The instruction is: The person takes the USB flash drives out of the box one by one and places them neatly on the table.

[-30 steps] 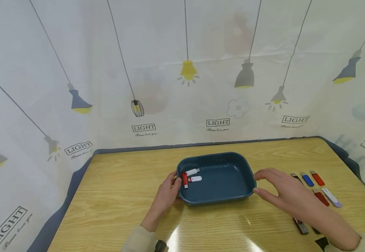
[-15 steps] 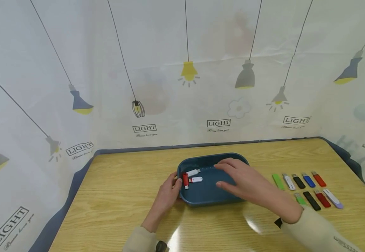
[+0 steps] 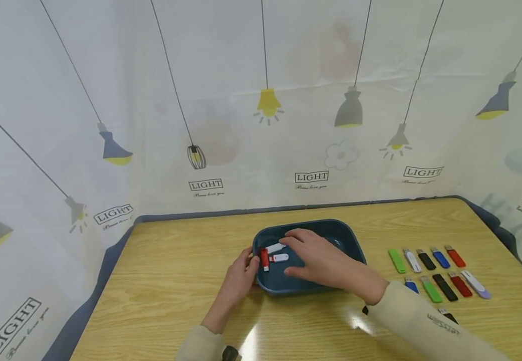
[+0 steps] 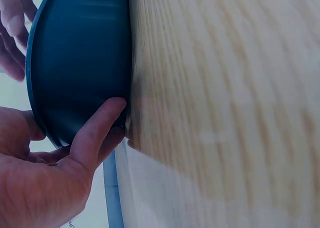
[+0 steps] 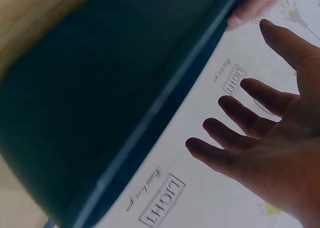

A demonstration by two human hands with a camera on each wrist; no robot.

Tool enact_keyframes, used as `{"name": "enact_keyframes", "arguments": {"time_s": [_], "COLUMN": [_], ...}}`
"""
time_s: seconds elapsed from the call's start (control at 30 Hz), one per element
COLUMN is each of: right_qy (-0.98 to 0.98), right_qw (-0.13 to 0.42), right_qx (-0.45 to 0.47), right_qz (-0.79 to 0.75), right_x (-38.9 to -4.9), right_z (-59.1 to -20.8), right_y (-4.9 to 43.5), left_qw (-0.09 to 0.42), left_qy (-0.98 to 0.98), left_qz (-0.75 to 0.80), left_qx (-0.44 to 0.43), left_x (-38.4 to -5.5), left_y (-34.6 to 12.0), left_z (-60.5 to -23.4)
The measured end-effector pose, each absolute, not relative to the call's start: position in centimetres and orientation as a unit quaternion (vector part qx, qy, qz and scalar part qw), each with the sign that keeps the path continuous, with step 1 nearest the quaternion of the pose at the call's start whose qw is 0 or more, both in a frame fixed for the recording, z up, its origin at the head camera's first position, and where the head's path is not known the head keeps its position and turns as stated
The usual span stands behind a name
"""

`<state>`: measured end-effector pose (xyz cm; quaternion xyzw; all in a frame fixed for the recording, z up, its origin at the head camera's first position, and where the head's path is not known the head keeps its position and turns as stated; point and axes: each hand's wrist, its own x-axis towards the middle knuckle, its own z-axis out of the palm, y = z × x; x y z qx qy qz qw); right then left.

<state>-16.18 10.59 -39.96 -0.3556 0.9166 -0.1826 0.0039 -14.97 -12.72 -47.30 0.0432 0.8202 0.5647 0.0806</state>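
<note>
A dark blue plastic tray (image 3: 348, 243) sits on the wooden table. My left hand (image 3: 238, 276) holds its left end, thumb at the rim; the left wrist view shows fingers of that hand (image 4: 60, 173) against the tray's outer wall. Inside at the left lie three USB flash drives: a white one (image 3: 274, 247), a red one (image 3: 264, 258) and a white-and-red one (image 3: 280, 257). My right hand (image 3: 315, 258) is over the tray, thumb and fingers apart, nothing between them. In the right wrist view its fingers (image 5: 245, 118) are spread above the rim.
Several more flash drives lie in rows on the right of the table, among them a green one (image 3: 397, 260), a blue one (image 3: 441, 258), a black one (image 3: 446, 287) and a red one (image 3: 457, 256). My right forearm partly covers that area. A printed cloth (image 3: 243, 125) hangs behind.
My right hand has moved left from the tray's right end to above its middle, uncovering flash drives on the table. The left hand and the tray have stayed in place.
</note>
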Motion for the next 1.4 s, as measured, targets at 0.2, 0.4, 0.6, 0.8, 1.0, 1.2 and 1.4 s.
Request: {"name": "enact_keyframes", "arguments": {"time_s": [0.2,0.4,0.6,0.8,1.0,1.2,1.4], "right_qy": [0.917,0.920,0.923,0.925,0.931,0.933,0.938], "right_qw": [0.033,0.033,0.041,0.055,0.059,0.037,0.015], "right_qx": [-0.350,-0.344,-0.338,-0.333,-0.326,-0.329,-0.325], "right_qz": [-0.187,-0.183,-0.177,-0.173,-0.155,-0.140,-0.121], "right_x": [-17.1,-17.8,-18.2,-18.7,-19.1,-19.2,-19.3], "right_z": [-41.5,-42.9,-43.8,-44.4,-45.0,-45.4,-45.8], "right_y": [9.0,7.7,6.9,6.2,5.5,5.3,5.2], "left_qw": [0.087,0.090,0.091,0.084,0.080,0.078,0.082], "left_qy": [0.812,0.809,0.808,0.810,0.808,0.798,0.799], "left_qz": [0.576,0.580,0.580,0.578,0.581,0.594,0.592], "left_qx": [0.044,0.045,0.048,0.050,0.053,0.061,0.058], "left_x": [-15.0,-15.1,-15.1,-15.0,-14.9,-14.8,-14.7], "left_y": [-12.8,-12.9,-12.9,-13.0,-13.0,-12.9,-12.9], "left_z": [-47.4,-47.5,-47.5,-47.4,-47.2,-47.1,-46.9]}}
